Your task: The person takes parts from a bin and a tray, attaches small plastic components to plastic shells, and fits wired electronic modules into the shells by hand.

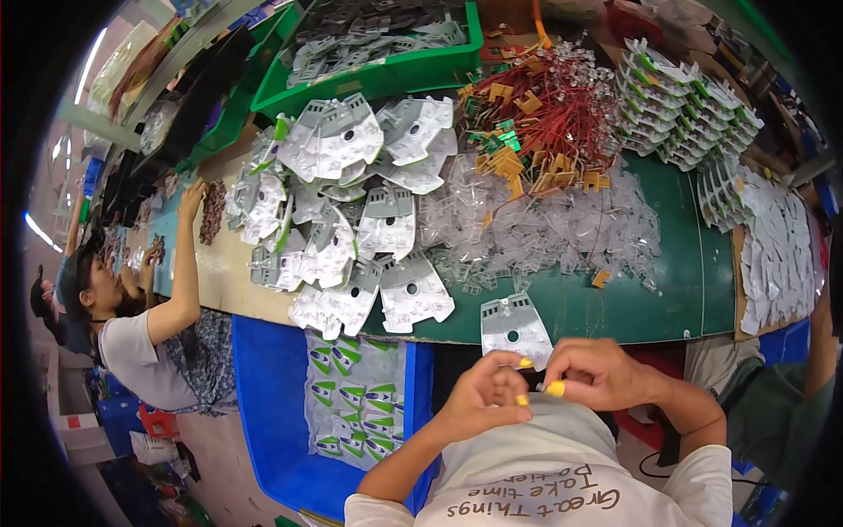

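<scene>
My right grip (601,373) is narrowed, on what I cannot tell; my left grip (483,393) curls loosely, fingertips parted. Just beyond, a grey-white panel (505,332) overhangs the table (680,294). Leftward, a blue bin (268,430) holds green-and-white pieces (351,395); farther, a green bin (369,86) holds grey parts (378,48).

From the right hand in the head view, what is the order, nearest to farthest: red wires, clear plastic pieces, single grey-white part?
From the right hand:
1. Single grey-white part, just ahead, left.
2. Clear plastic pieces, farther ahead.
3. Red wires, beyond the pieces.
</scene>
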Tool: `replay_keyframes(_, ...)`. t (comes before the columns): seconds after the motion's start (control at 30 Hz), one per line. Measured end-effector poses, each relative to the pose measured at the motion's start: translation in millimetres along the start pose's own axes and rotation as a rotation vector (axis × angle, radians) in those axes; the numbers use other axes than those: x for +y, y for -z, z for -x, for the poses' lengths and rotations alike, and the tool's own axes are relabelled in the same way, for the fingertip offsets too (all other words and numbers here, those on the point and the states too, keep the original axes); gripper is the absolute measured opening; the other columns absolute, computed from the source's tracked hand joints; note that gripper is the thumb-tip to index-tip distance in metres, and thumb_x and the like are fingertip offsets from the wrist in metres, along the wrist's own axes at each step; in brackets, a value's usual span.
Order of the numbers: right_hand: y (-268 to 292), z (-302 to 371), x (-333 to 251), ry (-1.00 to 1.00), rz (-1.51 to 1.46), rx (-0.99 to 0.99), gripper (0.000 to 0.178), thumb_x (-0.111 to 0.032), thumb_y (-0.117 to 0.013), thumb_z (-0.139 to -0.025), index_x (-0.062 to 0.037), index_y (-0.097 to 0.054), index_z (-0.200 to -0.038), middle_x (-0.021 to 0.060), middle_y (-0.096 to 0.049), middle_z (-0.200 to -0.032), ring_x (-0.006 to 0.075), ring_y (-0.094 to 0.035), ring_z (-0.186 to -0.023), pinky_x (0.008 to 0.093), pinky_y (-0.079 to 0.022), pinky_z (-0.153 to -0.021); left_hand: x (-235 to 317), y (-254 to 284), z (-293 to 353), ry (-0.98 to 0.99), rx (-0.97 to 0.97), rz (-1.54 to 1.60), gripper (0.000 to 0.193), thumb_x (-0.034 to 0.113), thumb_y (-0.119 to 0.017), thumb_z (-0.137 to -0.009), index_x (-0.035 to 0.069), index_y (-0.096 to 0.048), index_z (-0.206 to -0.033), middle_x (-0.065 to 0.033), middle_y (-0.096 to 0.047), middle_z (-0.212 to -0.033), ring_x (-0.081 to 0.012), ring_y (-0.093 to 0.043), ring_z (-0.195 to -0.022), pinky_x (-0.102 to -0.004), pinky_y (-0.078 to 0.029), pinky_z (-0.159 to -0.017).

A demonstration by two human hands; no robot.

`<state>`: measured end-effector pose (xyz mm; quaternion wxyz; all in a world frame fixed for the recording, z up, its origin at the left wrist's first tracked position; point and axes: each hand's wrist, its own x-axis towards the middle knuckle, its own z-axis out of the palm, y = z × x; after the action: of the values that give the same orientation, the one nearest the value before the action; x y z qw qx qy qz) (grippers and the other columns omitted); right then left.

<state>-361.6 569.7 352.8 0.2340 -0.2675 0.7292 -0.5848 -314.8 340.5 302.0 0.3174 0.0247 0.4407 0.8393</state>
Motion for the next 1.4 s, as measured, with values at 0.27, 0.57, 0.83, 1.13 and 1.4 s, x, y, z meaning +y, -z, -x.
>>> replay_keyframes(0.27,-15.0,-29.1,48.0,0.171,0.805,0.210,0.014,-0.006,-0.063,-0.074,-0.0032,-0.054,-0.086,0.0089,-0.052,-0.079,0.0233,-0.060,-0.071,0.0339,-0.047,-0.052,-14.0,1.5,-17.5,-0.547,0.319,-1.544,0.037,0.024,-0.078,-0.069,0.006,-0.062,-0.097,-0.0111,-0.055,-0.113,-0.0292,-0.048,-0.107,-0.0404,-0.036,-0.091)
replay_keyframes(0.57,-22.9,-37.7,56.2,0.179,0.933,0.056,0.020,-0.008,-0.061,-0.074,-0.0022,-0.055,-0.091,0.0086,-0.052,-0.086,0.0230,-0.060,-0.068,0.0369,-0.047,-0.054,-4.7,18.8,-31.4,-0.595,0.235,-1.420,0.027,0.014,-0.077,-0.070,0.004,-0.063,-0.091,-0.0107,-0.061,-0.101,-0.0300,-0.055,-0.096,-0.0399,-0.045,-0.082)
replay_keyframes(0.83,-23.9,-19.7,47.1,0.185,0.936,0.137,0.020,-0.003,-0.061,-0.072,-0.0004,-0.058,-0.091,0.0085,-0.054,-0.089,0.0232,-0.063,-0.070,0.0355,-0.050,-0.056,10.1,17.6,-95.9,-0.708,0.594,-1.266,0.018,0.009,-0.078,-0.071,0.003,-0.064,-0.082,-0.0081,-0.064,-0.076,-0.0210,-0.062,-0.062,-0.0301,-0.048,-0.055)
replay_keyframes(1.13,-6.9,17.4,53.4,0.098,0.948,0.228,0.026,-0.001,-0.061,-0.070,0.0002,-0.061,-0.096,0.0081,-0.055,-0.086,0.0223,-0.063,-0.068,0.0342,-0.051,-0.055,-0.3,17.9,-76.0,-0.649,0.587,-1.661,0.017,0.005,-0.067,-0.072,0.004,-0.063,-0.089,-0.0095,-0.060,-0.085,-0.0270,-0.059,-0.074,-0.0364,-0.050,-0.062)
replay_keyframes(1.4,-7.2,3.0,50.7,0.114,0.909,0.198,0.028,-0.001,-0.062,-0.070,-0.0005,-0.061,-0.097,0.0079,-0.055,-0.088,0.0222,-0.063,-0.071,0.0342,-0.051,-0.057,4.0,12.6,-58.2,-0.581,0.532,-1.548,0.024,-0.002,-0.062,-0.076,0.001,-0.064,-0.099,-0.0098,-0.059,-0.089,-0.0267,-0.058,-0.079,-0.0359,-0.049,-0.066)
